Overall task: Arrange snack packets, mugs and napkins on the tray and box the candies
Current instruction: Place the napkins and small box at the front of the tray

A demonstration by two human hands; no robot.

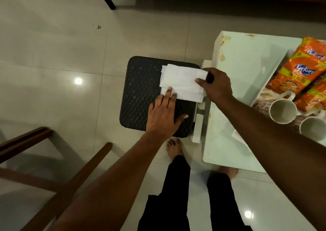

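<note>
Left fingertips pressed flat on the near left corner of the napkins, fingers spread and straight, gripping nothing. Left hand palm down over the dark woven stool, thumb stuck out to the right across the stool top.

Right fingers curled round the right edge of the napkins, thumb and knuckles pinched on the paper. Right hand reaching across from the table side, forearm passing over the table's near corner.

Napkins white, folded, stacked loosely in several layers with edges not lined up, lying on the right half of the stool top, right end sticking out past the stool's edge toward the table.

White table just beside the stool on the right, surface stained near its left edge. White tray on the table, holding orange snack packets at its far part and 2 mugs nearer, both mugs tipped with their open mouths facing the camera, white inside, patterned outside. Mugs touching the packets; second mug partly behind the right forearm.

Pale glossy tiled floor all around. Bare feet and black trouser legs below, at the table's near corner. Wooden chair frame at lower left, well apart from the stool.
</note>
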